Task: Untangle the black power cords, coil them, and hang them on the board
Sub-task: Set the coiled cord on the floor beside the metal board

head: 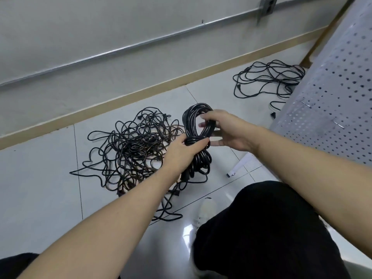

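Both bare arms reach forward and a bit down, almost meeting in the middle. The left hand (182, 150) has its fingers and thumb curled tight around the waist of the coil (198, 135). The right hand (227, 130) is just above it, palm turned in. Its thumb and fingers seem to pinch the top loop, though the fingertips look blurry.

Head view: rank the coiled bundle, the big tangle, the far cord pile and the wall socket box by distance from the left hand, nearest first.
1. coiled bundle: gripped at its waist by the left hand.
2. big tangle: on the floor, just left of the hand.
3. far cord pile: upper right, beside the pegboard.
4. wall socket box: high on the wall.
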